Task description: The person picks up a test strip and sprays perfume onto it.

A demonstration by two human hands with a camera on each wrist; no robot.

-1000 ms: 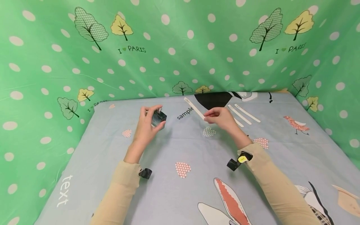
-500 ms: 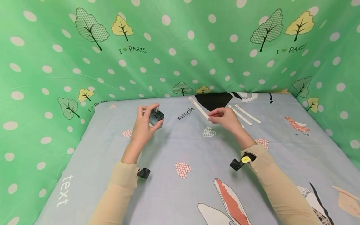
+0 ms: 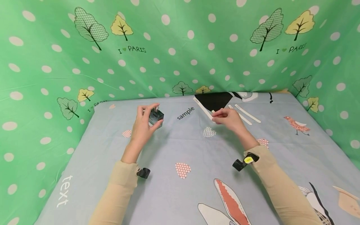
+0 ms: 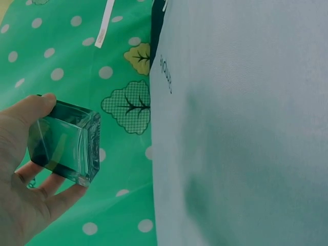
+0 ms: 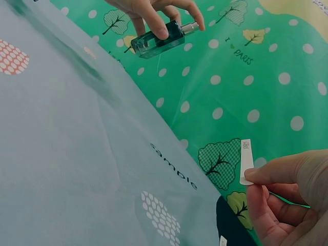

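My left hand [image 3: 142, 126] holds up a square, blue-green glass perfume bottle [image 3: 157, 118] above the bed-like covered surface. Its index finger rests on the silver spray nozzle [image 5: 190, 27], as the right wrist view shows. In the left wrist view, thumb and fingers span the sides of the clear glass bottle [image 4: 72, 143]. My right hand [image 3: 231, 120] pinches the near end of a white paper test strip [image 3: 203, 107] between thumb and index finger. The strip's far end points up and left, toward the back, with small print [image 5: 246, 145] on it. A gap separates strip and bottle.
Two more white test strips, a right one [image 3: 248, 113] and one beside it [image 3: 242, 116], lie just right of my right hand, which partly covers that area. Behind the grey-blue printed cloth [image 3: 168, 143] rises a green dotted curtain [image 3: 157, 62]. Black cameras sit on both wrists.
My right hand has shifted right with the test strip, farther from the bottle and closer over the lying strips. My left hand has drawn slightly left with the perfume bottle.
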